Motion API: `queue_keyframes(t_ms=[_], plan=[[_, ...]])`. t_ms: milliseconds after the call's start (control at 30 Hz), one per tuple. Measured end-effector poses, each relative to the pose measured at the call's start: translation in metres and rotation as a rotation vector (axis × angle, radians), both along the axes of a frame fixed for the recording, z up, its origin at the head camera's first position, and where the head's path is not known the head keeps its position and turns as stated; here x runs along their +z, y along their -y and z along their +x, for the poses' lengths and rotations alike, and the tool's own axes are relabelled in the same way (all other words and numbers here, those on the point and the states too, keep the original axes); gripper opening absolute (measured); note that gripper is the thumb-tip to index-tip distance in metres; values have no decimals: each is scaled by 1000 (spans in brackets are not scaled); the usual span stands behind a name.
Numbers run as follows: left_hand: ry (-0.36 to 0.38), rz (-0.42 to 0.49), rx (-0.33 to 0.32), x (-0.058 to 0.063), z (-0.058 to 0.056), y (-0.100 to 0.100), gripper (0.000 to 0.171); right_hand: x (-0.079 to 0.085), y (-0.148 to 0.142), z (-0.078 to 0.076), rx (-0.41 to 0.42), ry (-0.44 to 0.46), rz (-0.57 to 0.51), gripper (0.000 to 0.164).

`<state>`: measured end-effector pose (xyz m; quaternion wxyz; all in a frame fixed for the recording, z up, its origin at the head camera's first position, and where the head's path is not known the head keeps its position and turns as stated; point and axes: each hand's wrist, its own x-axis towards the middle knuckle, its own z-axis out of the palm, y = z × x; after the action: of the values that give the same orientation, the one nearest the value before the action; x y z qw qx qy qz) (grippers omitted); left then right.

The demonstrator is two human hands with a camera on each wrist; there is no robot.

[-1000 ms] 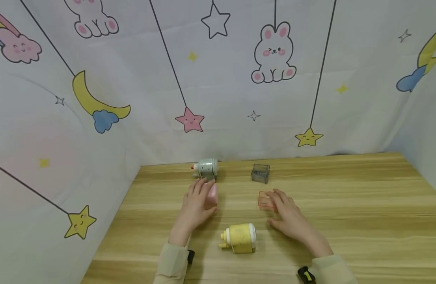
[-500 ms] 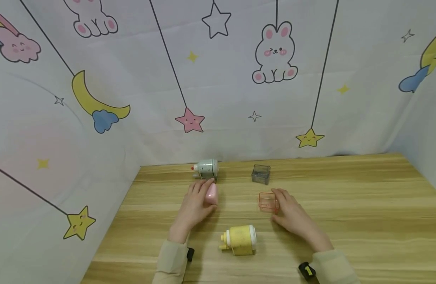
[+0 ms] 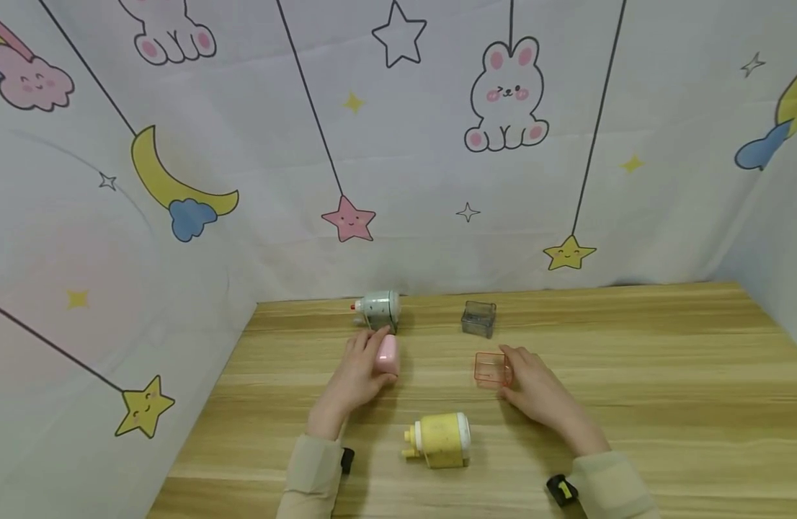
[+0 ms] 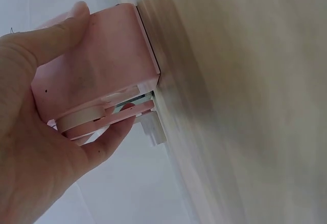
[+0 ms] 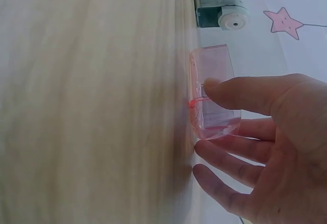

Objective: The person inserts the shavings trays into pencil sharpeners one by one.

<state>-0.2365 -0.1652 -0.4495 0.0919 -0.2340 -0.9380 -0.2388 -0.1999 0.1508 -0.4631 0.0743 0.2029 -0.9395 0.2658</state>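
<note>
My left hand (image 3: 353, 371) grips a pink pencil sharpener (image 3: 387, 355), with the thumb on one side and fingers on the other in the left wrist view. The sharpener's pink body (image 4: 102, 55) stands on the table. Over to the right, my right hand (image 3: 535, 386) holds a clear reddish plastic box (image 3: 491, 369) by its right end. In the right wrist view the thumb presses the near face of the clear box (image 5: 212, 63), while fingers pass behind it. That box appears to rest on the table.
A yellow pencil sharpener (image 3: 442, 440) lies between the forearms, nearer the front. Behind the left hand is a grey-green pencil sharpener (image 3: 379, 308). A clear dark-grey box (image 3: 479, 318) sits farther back on the wooden table (image 3: 664, 360). A printed cloth (image 3: 411, 144) hangs behind.
My right hand has shifted slightly right and its thumb and fingers have closed on the end of the clear reddish box. The left hand stays on the pink pencil sharpener.
</note>
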Motion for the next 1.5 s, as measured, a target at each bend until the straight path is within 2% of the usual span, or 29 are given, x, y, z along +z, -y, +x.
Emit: queue_keyframes(t_ms=[267,733,1133,1500], plan=[[-29,3,-13,-1,-1,1,71,0,2,-2,1,-2,0,62],[-66,14,-44,0,-1,0,70,0,5,-5,3,3,-21,58],[-16,-3,-47,1,-1,-6,71,1,12,-7,22,1,-13,59],[-10,-22,-64,1,1,-11,70,-1,18,-8,28,13,-28,58]])
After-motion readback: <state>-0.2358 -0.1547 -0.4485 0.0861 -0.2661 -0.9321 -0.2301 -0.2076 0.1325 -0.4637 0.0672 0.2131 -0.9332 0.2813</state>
